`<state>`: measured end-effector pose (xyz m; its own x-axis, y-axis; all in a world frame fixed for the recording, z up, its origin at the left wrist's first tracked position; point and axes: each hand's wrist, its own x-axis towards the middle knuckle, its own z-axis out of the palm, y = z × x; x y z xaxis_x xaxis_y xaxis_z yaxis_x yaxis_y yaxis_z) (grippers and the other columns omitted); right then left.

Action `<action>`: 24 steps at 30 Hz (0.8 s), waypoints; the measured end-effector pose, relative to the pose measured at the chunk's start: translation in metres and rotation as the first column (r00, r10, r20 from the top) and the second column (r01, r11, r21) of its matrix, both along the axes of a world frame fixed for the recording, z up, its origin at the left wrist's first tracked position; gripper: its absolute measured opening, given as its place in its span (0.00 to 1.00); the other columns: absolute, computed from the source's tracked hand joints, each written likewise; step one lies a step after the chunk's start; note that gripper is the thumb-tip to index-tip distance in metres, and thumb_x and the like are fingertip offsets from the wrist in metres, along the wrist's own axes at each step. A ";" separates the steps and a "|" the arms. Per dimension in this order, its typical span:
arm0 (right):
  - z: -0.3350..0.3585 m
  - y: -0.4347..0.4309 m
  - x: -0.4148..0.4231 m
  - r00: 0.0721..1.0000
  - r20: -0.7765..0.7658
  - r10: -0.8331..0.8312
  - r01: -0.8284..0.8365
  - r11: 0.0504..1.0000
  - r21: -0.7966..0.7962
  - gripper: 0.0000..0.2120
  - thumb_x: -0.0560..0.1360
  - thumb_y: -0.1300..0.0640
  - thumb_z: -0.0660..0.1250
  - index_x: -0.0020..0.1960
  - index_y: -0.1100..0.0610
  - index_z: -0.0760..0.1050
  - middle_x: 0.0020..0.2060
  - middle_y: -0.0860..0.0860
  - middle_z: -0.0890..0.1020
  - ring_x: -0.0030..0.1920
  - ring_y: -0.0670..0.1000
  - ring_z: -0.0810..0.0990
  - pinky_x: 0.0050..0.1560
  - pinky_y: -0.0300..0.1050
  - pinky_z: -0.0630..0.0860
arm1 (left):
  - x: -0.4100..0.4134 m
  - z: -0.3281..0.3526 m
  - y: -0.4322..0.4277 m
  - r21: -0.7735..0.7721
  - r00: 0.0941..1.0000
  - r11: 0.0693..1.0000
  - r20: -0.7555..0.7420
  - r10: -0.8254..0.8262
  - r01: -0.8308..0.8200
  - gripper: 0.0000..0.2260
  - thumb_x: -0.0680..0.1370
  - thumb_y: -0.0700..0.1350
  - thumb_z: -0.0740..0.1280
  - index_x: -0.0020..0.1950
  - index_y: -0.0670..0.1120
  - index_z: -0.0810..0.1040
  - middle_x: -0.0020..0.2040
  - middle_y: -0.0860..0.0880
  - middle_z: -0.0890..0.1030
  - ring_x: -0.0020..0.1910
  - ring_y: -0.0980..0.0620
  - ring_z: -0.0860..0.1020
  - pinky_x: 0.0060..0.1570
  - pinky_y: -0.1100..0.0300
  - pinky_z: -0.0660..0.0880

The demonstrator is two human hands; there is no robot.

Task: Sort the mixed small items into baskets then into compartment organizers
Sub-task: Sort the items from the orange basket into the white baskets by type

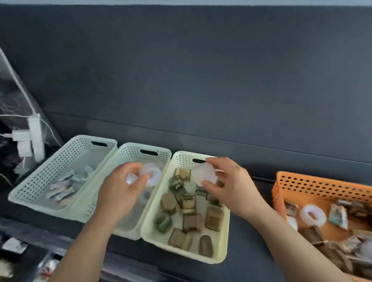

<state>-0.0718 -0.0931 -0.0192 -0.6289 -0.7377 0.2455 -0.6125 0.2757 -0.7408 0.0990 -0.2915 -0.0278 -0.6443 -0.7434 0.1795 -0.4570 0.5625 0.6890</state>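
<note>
Three pale green perforated baskets stand side by side. My left hand point(119, 191) holds translucent white rings point(152, 175) over the middle basket point(145, 148). My right hand point(229, 185) grips another white ring point(204, 174) above the far end of the right pale basket point(223, 240), which holds several small brown and olive cases point(190, 223). The left basket point(55, 164) contains several flat packets point(62, 187). An orange basket point(321, 184) at the right holds mixed items, among them a white ring point(312, 215).
All baskets sit on a dark grey cushioned surface point(248, 254) with a tall dark backrest behind. A white power strip with plugs and cables point(31, 137) hangs at the left. Blurred clutter and packets point(20, 262) lie at the bottom left.
</note>
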 end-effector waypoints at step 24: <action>-0.029 -0.154 0.082 0.936 -0.209 0.283 -0.098 0.780 0.618 0.20 0.73 0.50 0.68 0.63 0.51 0.73 0.61 0.48 0.76 0.60 0.51 0.74 0.62 0.46 0.70 | 0.012 -0.031 -0.129 0.106 0.781 0.887 0.436 -0.448 0.449 0.25 0.76 0.47 0.69 0.70 0.47 0.63 0.71 0.50 0.66 0.65 0.52 0.69 0.60 0.61 0.64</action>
